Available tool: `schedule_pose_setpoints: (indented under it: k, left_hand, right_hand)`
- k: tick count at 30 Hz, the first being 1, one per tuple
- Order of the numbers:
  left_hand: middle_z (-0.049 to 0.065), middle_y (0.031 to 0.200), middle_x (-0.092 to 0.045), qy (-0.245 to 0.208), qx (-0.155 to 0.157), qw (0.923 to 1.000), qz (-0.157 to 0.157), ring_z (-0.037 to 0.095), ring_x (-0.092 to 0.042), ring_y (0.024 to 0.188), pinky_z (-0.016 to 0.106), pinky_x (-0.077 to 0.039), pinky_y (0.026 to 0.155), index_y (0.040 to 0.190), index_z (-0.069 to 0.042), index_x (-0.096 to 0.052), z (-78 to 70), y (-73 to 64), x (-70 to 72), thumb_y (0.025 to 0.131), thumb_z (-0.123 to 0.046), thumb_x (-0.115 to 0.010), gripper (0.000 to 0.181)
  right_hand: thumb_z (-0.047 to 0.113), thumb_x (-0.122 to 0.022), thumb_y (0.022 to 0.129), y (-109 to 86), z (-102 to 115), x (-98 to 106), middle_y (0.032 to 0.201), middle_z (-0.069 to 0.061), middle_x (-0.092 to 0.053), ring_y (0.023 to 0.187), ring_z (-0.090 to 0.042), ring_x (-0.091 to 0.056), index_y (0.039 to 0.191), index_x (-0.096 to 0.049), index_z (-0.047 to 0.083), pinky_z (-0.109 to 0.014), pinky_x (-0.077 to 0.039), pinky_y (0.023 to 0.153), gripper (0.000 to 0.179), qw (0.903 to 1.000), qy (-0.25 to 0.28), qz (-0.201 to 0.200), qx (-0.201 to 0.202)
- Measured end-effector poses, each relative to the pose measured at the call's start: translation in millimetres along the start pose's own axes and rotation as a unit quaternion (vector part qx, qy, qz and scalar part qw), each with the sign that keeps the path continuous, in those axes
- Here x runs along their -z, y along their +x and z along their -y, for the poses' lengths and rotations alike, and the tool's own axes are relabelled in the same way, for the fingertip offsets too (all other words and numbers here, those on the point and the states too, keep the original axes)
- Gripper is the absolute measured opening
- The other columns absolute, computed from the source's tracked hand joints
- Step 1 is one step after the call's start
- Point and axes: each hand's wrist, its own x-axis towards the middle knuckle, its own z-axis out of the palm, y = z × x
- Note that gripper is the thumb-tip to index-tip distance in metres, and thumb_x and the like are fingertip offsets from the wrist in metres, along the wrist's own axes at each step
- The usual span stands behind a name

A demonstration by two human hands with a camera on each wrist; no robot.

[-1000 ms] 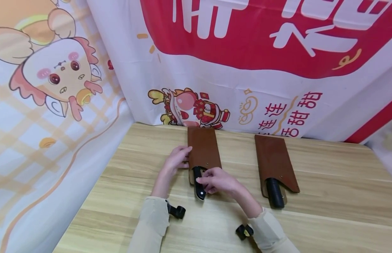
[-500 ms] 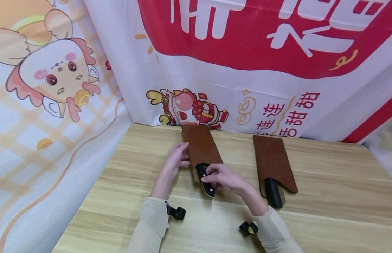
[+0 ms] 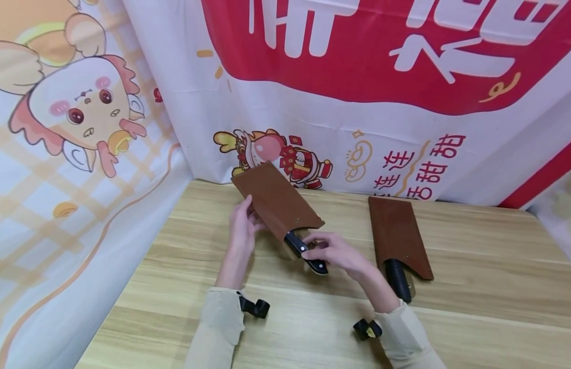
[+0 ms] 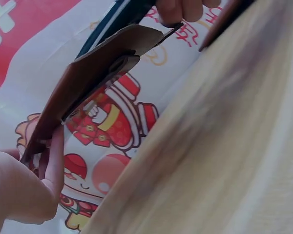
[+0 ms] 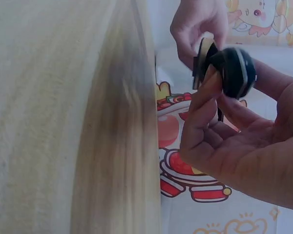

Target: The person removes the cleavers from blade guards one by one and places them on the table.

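A knife with a black riveted handle [image 3: 316,265] sits in a wide brown leather sheath [image 3: 278,197]; its blade is hidden. The sheath slants, far end to the left, and the left wrist view shows it raised off the wooden table [image 3: 174,302]. My left hand [image 3: 241,223] grips the sheath's left edge, thumb on top and fingers underneath. At the handle, my right hand [image 3: 336,251] pinches with thumb and fingers. In the right wrist view the handle's butt [image 5: 238,73] points toward the camera, between the right thumb and fingers.
To the right, a second brown sheath [image 3: 398,230] lies on the table with a black ribbed handle [image 3: 398,281] sticking out toward me. A printed white and red cloth [image 3: 340,118] hangs along the table's back edge, another cloth [image 3: 96,215] on the left.
The sheathed knife has come up off the table and turned, its far end swinging left and the handle swinging right. Both hands have moved with it. The second sheath stays put.
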Motion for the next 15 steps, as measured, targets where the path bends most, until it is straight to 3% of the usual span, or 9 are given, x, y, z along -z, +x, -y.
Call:
schedule_pose_setpoints:
  k: [6,11,13,15]
  left_hand:
    - [0.001,0.084,-0.06,-0.052,-0.018,0.9984,-0.012,0.013,-0.063,0.07,0.027,-0.054,0.057,0.106,-0.007,-0.051,-8.2,-2.7,-2.6,0.107,-0.017,-0.056,0.011]
    - [0.003,0.089,-0.06,-0.066,-0.047,0.9967,-0.01,0.015,-0.067,0.076,0.026,-0.055,0.058,0.107,-0.006,-0.05,-10.6,-7.0,-7.1,0.104,-0.011,-0.057,0.009]
    - [0.005,0.09,-0.06,-0.078,-0.058,0.9952,-0.011,0.015,-0.067,0.076,0.025,-0.056,0.056,0.107,-0.005,-0.05,-11.6,-10.0,-10.3,0.102,-0.006,-0.056,0.008]
    - [0.006,0.091,-0.058,-0.092,-0.063,0.9937,-0.011,0.016,-0.067,0.076,0.026,-0.058,0.057,0.107,-0.004,-0.05,-11.9,-13.7,-15.2,0.1,-0.001,-0.055,0.01]
  right_hand:
    - [0.015,-0.074,0.095,-1.6,1.7,9.7,0.099,-0.01,-0.069,0.087,-0.019,-0.061,0.124,-0.07,0.001,-0.031,-0.05,0.077,0.032,0.9983,0.014,-0.057,0.003]
    - [0.015,-0.074,0.095,-2.2,2.5,17.0,0.091,-0.007,-0.066,0.085,-0.019,-0.057,0.12,-0.068,-0.001,-0.032,-0.045,0.074,0.03,0.9915,0.029,-0.126,0.01]
    - [0.014,-0.075,0.095,-2.4,3.5,19.5,0.091,-0.005,-0.067,0.084,-0.015,-0.059,0.119,-0.067,-0.003,-0.029,-0.049,0.075,0.03,0.9826,0.068,-0.173,0.001]
    - [0.012,-0.074,0.096,-2.5,4.6,22.9,0.094,-0.004,-0.067,0.084,-0.012,-0.061,0.119,-0.065,-0.006,-0.026,-0.053,0.077,0.031,0.9661,0.129,-0.224,-0.004]
